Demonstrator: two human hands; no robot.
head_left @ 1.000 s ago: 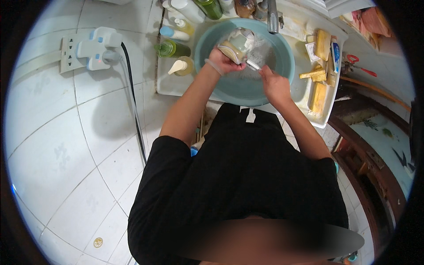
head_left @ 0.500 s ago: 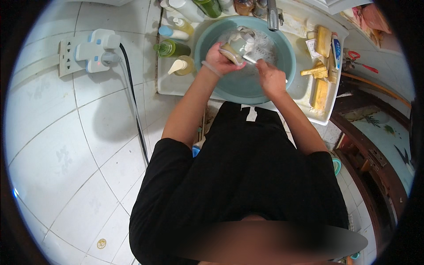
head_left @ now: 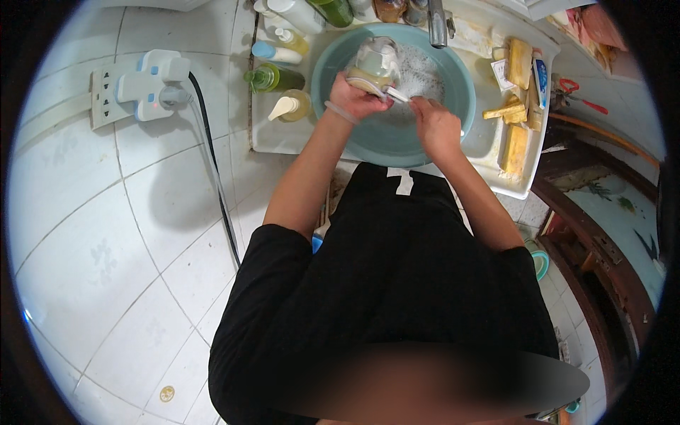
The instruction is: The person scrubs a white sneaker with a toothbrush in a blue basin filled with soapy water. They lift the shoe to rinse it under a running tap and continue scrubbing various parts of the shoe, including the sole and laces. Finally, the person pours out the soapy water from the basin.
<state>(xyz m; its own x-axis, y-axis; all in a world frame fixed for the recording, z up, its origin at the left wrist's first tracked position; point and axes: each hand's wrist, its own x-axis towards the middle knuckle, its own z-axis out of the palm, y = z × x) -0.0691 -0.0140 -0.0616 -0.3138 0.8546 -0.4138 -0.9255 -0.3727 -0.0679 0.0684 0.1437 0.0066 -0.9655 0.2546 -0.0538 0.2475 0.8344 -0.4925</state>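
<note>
My left hand point(head_left: 358, 99) grips what looks like a pale shoe point(head_left: 376, 62) with a tan band, holding it tilted over a round blue-green basin point(head_left: 465, 81). In my right hand point(head_left: 437, 127) is a slim white brush point(head_left: 397, 95). Its head end meets the shoe's near edge, beside my left fingertips, and the tip of its handle shows past my right hand. Bristles are too small to make out. Cloudy water with white suds point(head_left: 423, 74) fills the basin below both hands.
The basin sits in a white sink point(head_left: 272, 134) under a metal faucet point(head_left: 438, 32). Pump bottles, among them a green bottle point(head_left: 275, 78), line the left side. Yellow soap bars point(head_left: 515, 150) lie at right. A power adapter point(head_left: 152, 85) with cords is on the left wall.
The shoe has turned in my left hand, so its tan part shows less and its pale far part stands more to the left. The brush has shifted slightly left along its edge.
</note>
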